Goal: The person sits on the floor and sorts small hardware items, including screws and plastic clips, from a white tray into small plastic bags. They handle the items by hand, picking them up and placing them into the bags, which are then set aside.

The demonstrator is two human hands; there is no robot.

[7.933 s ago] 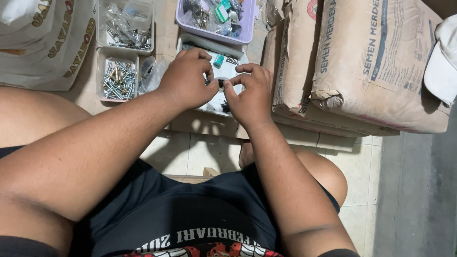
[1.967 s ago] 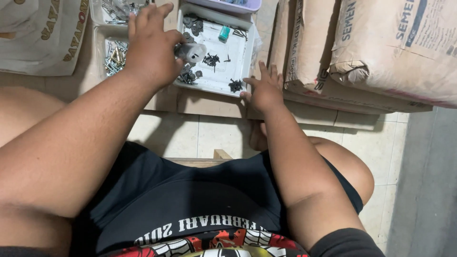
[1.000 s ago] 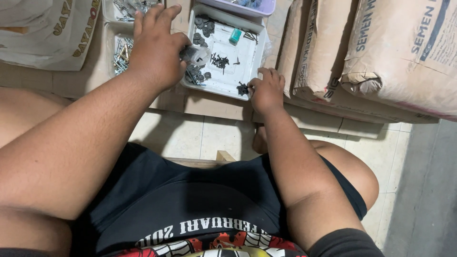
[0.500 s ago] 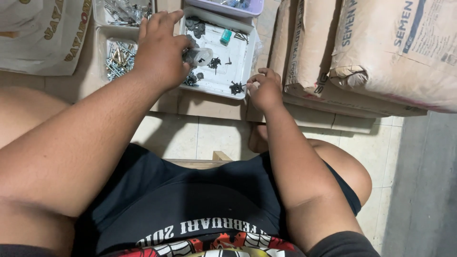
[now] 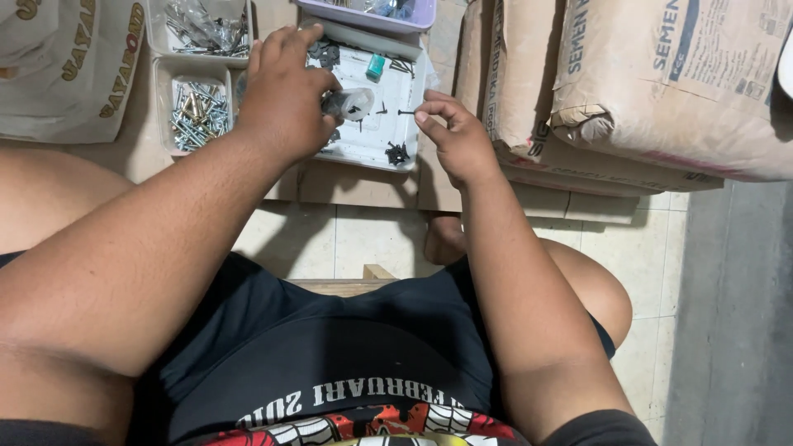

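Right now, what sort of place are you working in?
Probably a hardware or building-supply storeroom: stacked paper cement sacks, small trays of silver screws, and a white tray of black screws on the tiled floor.

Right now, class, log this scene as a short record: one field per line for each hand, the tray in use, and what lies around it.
left hand: grips a small clear plastic bag over the white tray
right hand: pinches a small black screw at the tray's right edge
tray contents: scattered black screws, one teal piece
left of tray: clear box of silver screws
right of tray: stacked brown paper sacks
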